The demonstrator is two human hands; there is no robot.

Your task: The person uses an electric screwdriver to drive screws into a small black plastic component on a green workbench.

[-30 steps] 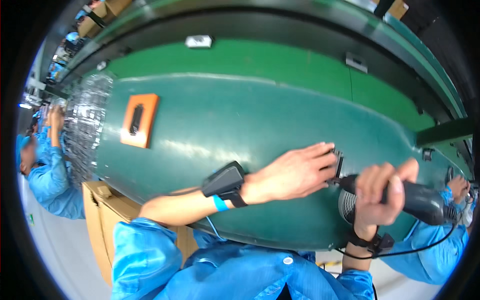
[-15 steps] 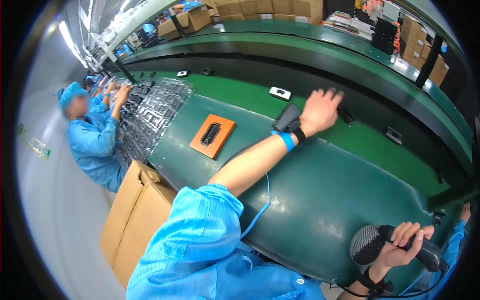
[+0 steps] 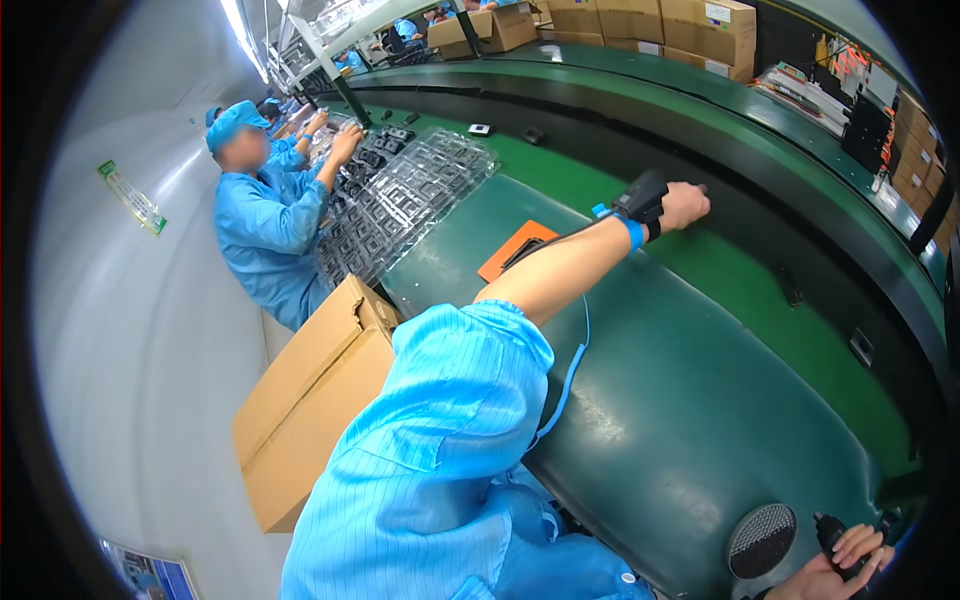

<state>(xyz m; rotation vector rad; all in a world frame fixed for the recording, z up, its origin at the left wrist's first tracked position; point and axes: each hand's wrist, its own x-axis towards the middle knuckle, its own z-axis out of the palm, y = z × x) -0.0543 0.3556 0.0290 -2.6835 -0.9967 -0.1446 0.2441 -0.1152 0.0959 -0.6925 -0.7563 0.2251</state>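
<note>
My left hand point(image 3: 685, 205) reaches out over the green conveyor belt, fingers curled closed; what they hold, if anything, is hidden. A black device and a blue strap sit on that wrist. At the lower right, my right hand point(image 3: 850, 568) is wrapped round a black electric screwdriver point(image 3: 829, 535), partly cut off by the picture's dark rim. Beside it on the green mat stands a round mesh-topped container point(image 3: 762, 541). An orange fixture point(image 3: 512, 246) with a dark part in it lies on the mat, half covered by my left forearm.
Small dark parts point(image 3: 861, 346) and a white one point(image 3: 480, 130) are spread along the belt. Clear plastic trays point(image 3: 420, 190) lie at the far left, where a co-worker in blue point(image 3: 265, 225) works. A cardboard box point(image 3: 315, 410) stands left of me. A blue coiled cord point(image 3: 565, 385) crosses the mat.
My view has turned left. My left hand has gone from spread fingers to curled, over where a white-and-black part lay; that part is now out of sight. The screwdriver has moved away from the mesh container.
</note>
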